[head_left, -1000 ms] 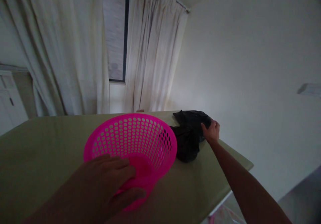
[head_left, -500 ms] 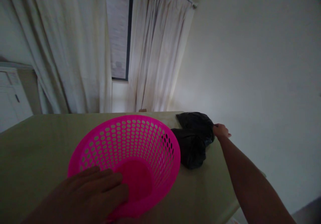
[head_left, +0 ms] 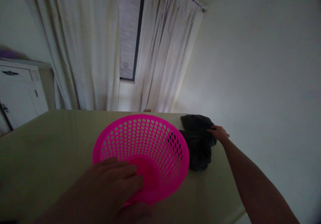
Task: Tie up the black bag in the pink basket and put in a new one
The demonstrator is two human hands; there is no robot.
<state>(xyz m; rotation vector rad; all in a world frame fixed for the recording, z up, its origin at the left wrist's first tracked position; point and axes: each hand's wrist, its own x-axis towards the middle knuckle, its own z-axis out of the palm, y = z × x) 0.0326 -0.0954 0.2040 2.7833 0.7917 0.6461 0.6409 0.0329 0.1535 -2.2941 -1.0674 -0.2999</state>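
Observation:
A bright pink perforated plastic basket (head_left: 160,194) stands tilted toward me on the table, and its inside shows nothing but the solid pink bottom. My left hand (head_left: 117,180) is closed over its near left rim, fingers reaching inside and the thumb low at the outside. To the basket's right lies a dark, crumpled black plastic bag (head_left: 200,153), with another black bag or bundle part (head_left: 197,121) behind it. My right hand (head_left: 218,133), arm stretched far forward, has its fingers on the right side of the black plastic, apparently gripping it. The bags' contents are hidden.
The basket and bags rest on a pale greenish table (head_left: 67,133). Beyond it hang long cream curtains (head_left: 92,50) beside a dark-framed window (head_left: 129,33). A white cabinet (head_left: 22,90) stands at the left, and a plain wall (head_left: 250,66) rises close on the right.
The view has turned slightly left, so everything sits farther right. My right hand's fingers have moved farther over the black plastic. My left hand stays on the basket rim.

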